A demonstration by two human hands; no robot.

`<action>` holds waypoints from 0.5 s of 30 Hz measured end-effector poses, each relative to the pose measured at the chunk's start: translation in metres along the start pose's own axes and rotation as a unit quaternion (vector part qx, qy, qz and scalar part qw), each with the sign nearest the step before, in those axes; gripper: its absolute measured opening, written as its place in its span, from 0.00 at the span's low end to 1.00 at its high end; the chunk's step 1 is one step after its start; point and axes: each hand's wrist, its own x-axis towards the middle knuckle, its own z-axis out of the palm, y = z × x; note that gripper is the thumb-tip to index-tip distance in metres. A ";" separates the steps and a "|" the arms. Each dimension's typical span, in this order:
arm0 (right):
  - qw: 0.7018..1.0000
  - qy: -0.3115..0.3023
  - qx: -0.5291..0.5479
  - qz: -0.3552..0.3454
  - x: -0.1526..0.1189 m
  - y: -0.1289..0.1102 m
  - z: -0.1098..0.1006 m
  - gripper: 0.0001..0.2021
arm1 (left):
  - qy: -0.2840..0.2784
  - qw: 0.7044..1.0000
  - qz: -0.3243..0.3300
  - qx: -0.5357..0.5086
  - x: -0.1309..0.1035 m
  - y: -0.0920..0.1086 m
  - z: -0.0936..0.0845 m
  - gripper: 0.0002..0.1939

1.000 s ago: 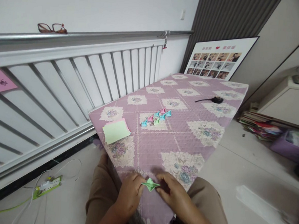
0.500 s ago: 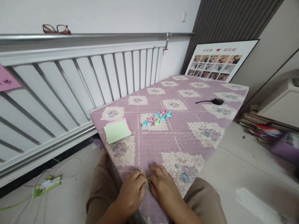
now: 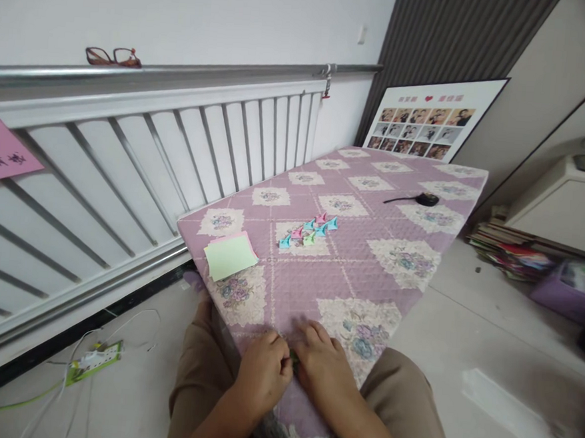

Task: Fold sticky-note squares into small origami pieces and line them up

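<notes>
Both my hands meet low over the near corner of the cloth-covered table (image 3: 307, 293). My left hand (image 3: 266, 370) has its fingers curled and pinched at a small green piece (image 3: 293, 359). On its other side, my right hand (image 3: 325, 365) holds the same piece with thumb and index finger, mostly hiding it; its other fingers bend over the cloth. Farther forward lie several small folded paper shapes in blue, pink and green (image 3: 309, 238). A stack of light green and pink paper sheets (image 3: 230, 256) rests near the left edge.
A black ladle (image 3: 425, 199) lies at the far right of the table. A white radiator (image 3: 176, 164) runs along the left side, with glasses (image 3: 113, 56) above its pipe. On the floor are a power strip (image 3: 95, 363) at left and stacked books (image 3: 508, 251) at right.
The fingers of my left hand have curled in more, and the green piece shows as a darker, smaller bit between my hands. The papers on the table have not moved.
</notes>
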 end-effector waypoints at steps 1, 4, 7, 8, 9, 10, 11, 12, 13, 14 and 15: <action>1.000 0.002 0.001 0.003 -0.001 0.002 0.000 0.10 | -0.003 1.000 -0.007 0.010 0.001 0.002 0.000 0.05; 1.000 0.013 0.012 0.003 -0.004 0.006 0.003 0.10 | -0.019 0.999 -0.014 0.044 0.004 0.007 -0.001 0.05; 0.999 0.023 0.023 -0.001 -0.005 0.008 0.007 0.11 | -0.038 0.997 -0.008 0.072 0.006 0.013 -0.001 0.07; 0.999 0.024 0.026 0.002 -0.005 0.008 0.009 0.11 | -0.044 0.996 -0.007 0.078 0.007 0.014 -0.002 0.08; 0.999 0.026 0.032 0.005 -0.004 0.008 0.010 0.12 | -0.049 0.995 -0.008 0.084 0.007 0.016 -0.002 0.09; 0.999 0.028 0.040 0.008 -0.004 0.009 0.011 0.12 | -0.053 0.995 -0.009 0.088 0.008 0.018 -0.003 0.09; 0.998 0.031 0.052 0.007 -0.004 0.010 0.012 0.12 | -0.057 0.994 -0.010 0.091 0.009 0.019 -0.005 0.10; 0.997 0.034 0.069 0.002 -0.004 0.012 0.013 0.13 | -0.060 0.994 -0.011 0.094 0.010 0.021 -0.006 0.10; 0.995 0.038 0.089 -0.004 -0.004 0.015 0.014 0.13 | -0.065 0.993 -0.013 0.098 0.011 0.023 -0.008 0.11; 0.993 0.043 0.112 -0.011 -0.005 0.017 0.014 0.13 | -0.073 0.992 -0.014 0.103 0.013 0.024 -0.009 0.11; 0.989 0.048 0.136 -0.016 -0.006 0.021 0.014 0.13 | -0.080 0.991 -0.015 0.109 0.014 0.026 -0.011 0.12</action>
